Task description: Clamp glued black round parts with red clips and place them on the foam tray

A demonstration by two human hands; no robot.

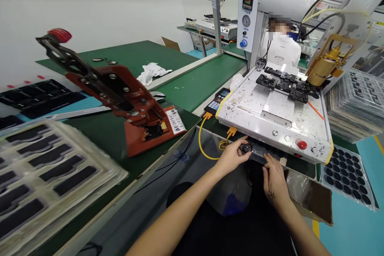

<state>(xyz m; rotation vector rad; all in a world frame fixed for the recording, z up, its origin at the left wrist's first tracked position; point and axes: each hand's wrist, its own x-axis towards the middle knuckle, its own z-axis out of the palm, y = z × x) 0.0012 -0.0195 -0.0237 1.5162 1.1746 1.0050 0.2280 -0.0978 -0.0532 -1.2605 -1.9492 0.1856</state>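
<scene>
Disc [247,148] pinched near the clear tray's [258,152] nine o'clock end
My left hand [232,155] holds its rim between thumb and finger, presumably sparing the face; at four o'clock, my right hand [275,177], loosely spread, touches the tray, perhaps steadying it (gripping or not, I can't tell).

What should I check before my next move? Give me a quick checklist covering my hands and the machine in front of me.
1. Round black part secure: ok, pinched in the left hand.
2. Right hand placed: ok, its fingertips are at the clear plastic tray; cannot tell whether they grip it.
3. White machine bed clean: not ok, dark specks are scattered over it.
4. Control box display on: ok, red and green digits are lit.
5. Red button released: cannot tell from this angle.
</scene>
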